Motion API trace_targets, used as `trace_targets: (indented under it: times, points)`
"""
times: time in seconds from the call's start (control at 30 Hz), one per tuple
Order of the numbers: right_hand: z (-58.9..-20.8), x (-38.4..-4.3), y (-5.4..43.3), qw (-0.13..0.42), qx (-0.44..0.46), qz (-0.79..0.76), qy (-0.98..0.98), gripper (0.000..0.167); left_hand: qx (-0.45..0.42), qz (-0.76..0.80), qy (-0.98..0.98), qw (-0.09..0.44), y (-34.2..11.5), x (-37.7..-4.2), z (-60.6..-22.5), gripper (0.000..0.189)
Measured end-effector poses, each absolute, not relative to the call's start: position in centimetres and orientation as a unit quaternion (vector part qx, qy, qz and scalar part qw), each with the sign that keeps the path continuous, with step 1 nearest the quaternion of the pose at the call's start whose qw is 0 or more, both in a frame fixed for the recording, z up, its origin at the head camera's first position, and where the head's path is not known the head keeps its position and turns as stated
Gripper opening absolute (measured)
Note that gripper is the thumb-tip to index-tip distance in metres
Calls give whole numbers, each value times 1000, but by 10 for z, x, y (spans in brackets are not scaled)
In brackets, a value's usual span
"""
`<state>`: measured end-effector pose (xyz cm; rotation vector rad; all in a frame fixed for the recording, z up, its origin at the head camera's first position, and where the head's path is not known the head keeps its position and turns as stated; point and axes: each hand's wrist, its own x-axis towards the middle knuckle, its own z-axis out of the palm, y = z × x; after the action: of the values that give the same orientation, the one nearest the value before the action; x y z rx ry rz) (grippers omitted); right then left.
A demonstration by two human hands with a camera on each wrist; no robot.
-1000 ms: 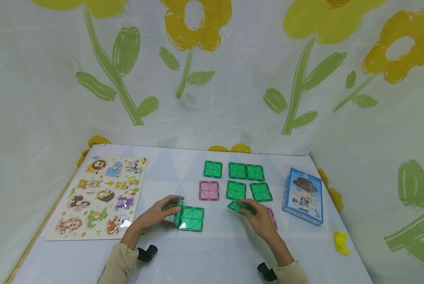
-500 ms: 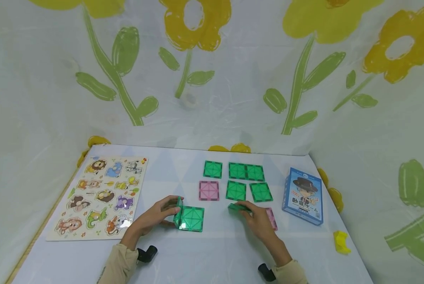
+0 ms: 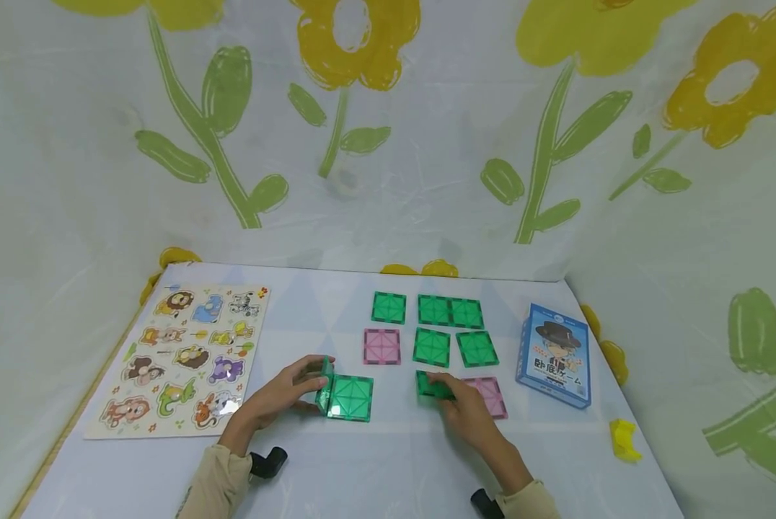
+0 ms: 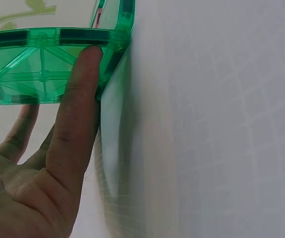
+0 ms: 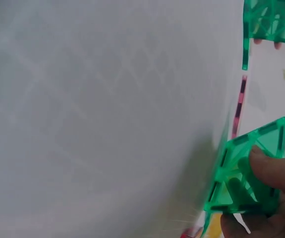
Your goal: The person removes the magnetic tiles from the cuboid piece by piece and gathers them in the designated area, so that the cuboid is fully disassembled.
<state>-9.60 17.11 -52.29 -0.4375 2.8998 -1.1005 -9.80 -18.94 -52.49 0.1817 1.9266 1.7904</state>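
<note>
My left hand (image 3: 284, 396) holds a green magnetic tile (image 4: 43, 69) upright, thumb on one face and fingers behind. That tile stands against the left edge of a green tile (image 3: 351, 398) lying flat on the table. To the right, my right hand (image 3: 471, 411) pinches another green magnetic tile (image 5: 251, 168), tilted up, with the thumb on its face and fingers behind. Beside the right hand lies a pink tile (image 3: 488, 396), partly covered by it. Farther back lie a second pink tile (image 3: 382, 347) and several flat green tiles (image 3: 431, 347).
An animal puzzle board (image 3: 183, 360) lies on the left of the white table (image 3: 362, 476). At the right are a blue box (image 3: 554, 355) with a cartoon figure and a small yellow piece (image 3: 624, 440). A flowered cloth (image 3: 388, 202) hangs behind.
The green tile in my right hand has turned from nearly level to steeply tilted. My right hand has shifted slightly left, showing more of the pink tile. The left hand stays put.
</note>
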Motion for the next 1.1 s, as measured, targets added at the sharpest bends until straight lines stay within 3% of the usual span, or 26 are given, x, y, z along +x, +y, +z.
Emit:
trace_targets:
  times: [0.43, 0.63, 1.1]
  points:
    - [-522, -93, 180, 65, -159, -328, 929, 47, 82, 641, 731, 217, -201, -98, -520, 51]
    - [-524, -94, 183, 50, -186, -321, 927, 37, 57, 588, 787, 177, -199, -95, -520, 44]
    - [-518, -92, 174, 57, -149, -342, 926, 38, 75, 437, 888, 119, -189, -89, -510, 77]
